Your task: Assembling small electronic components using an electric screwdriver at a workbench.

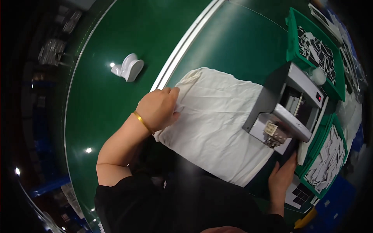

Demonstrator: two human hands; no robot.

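Observation:
A white cloth (217,120) with creases lies spread over the green table in front of me. My left hand (161,106) is closed on its left edge, where the fabric bunches up. A grey and silver box-shaped machine (287,108), with a small red display and a metal mechanism at its near side, stands against the cloth's right edge. My right hand (283,174) is at the machine's near right corner. Its thumb points away from the other fingers, whose tips are hidden at the machine's side.
Behind the machine is a green bin (291,35) of black and white pieces. Another green bin (311,171) at the right holds white strips. A small white plastic piece (132,68) rests on the green surface at the left, beyond a white rail (182,42).

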